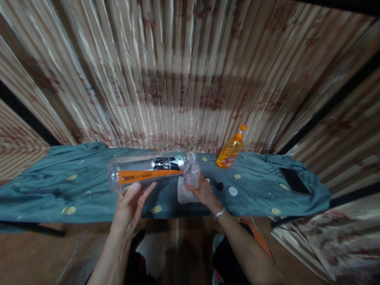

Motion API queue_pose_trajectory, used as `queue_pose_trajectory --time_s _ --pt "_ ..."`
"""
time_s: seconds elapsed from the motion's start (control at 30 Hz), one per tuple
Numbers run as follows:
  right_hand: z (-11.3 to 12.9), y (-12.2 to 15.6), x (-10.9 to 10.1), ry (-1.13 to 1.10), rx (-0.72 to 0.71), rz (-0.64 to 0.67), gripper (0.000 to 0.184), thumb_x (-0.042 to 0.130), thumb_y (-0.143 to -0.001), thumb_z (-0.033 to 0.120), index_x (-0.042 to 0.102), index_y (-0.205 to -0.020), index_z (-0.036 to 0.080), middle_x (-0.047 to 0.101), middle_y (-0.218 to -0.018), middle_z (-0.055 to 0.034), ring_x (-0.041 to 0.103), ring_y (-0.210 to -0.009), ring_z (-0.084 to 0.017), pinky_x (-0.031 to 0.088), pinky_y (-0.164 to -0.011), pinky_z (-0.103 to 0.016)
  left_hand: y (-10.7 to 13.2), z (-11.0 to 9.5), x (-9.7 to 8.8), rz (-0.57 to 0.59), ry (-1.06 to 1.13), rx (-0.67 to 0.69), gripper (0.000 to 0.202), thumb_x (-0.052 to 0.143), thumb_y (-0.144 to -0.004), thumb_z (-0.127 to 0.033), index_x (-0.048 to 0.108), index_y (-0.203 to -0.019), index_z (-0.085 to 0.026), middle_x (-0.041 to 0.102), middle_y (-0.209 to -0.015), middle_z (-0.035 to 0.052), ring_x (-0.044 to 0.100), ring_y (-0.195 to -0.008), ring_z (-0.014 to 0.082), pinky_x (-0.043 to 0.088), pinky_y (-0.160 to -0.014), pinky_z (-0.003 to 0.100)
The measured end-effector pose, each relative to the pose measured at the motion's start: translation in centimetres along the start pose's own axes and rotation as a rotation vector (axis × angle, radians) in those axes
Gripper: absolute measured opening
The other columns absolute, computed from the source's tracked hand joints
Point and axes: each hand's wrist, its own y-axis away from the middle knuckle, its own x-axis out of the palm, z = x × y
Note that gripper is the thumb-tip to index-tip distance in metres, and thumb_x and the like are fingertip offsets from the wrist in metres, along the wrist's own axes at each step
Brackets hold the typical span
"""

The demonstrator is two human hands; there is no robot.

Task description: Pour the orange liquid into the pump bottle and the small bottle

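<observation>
My left hand holds a large clear plastic bottle with an orange and black label, tipped on its side with its mouth pointing right. The mouth meets the top of a small clear bottle that stands upright in the grip of my right hand. A silver bracelet circles my right wrist. Beneath the small bottle lies a white cloth on the teal cloth-covered table.
An orange pump bottle stands at the back of the table. A white cap and a small black cap lie right of my right hand. A black phone rests near the table's right end. A striped curtain hangs behind.
</observation>
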Motion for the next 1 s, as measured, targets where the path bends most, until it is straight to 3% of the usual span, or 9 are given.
queue_pose_trajectory --time_s 0.47,0.77,1.0 --pt "0.11 0.02 -0.22 -0.048 -0.051 -0.003 0.053 0.067 -0.079 0.034 0.048 -0.125 0.015 0.07 -0.107 -0.0124 0.069 -0.097 -0.027 0.054 -0.085 -0.038 0.17 -0.12 0.13 0.005 0.029 -0.002 0.031 0.089 -0.045 -0.023 0.067 -0.066 -0.02 0.071 -0.074 -0.0028 0.065 -0.082 0.0182 0.062 -0.079 0.044" --pt "0.25 0.01 -0.15 -0.027 -0.029 -0.003 0.055 0.067 -0.079 0.035 0.048 -0.125 0.011 0.07 -0.108 -0.0151 0.069 -0.098 -0.029 0.054 -0.086 -0.039 0.22 -0.02 0.21 0.019 0.033 0.009 0.031 0.089 -0.046 -0.023 0.069 -0.069 -0.02 0.07 -0.072 -0.0041 0.065 -0.078 0.0154 0.063 -0.074 0.036" --pt "0.25 0.03 -0.3 -0.038 -0.036 0.001 0.053 0.066 -0.079 0.035 0.05 -0.123 0.012 0.07 -0.107 -0.0144 0.069 -0.098 -0.029 0.054 -0.085 -0.039 0.11 0.05 0.17 0.031 0.021 0.012 0.031 0.09 -0.046 -0.024 0.069 -0.067 -0.019 0.069 -0.072 -0.0037 0.065 -0.076 0.0147 0.063 -0.074 0.035"
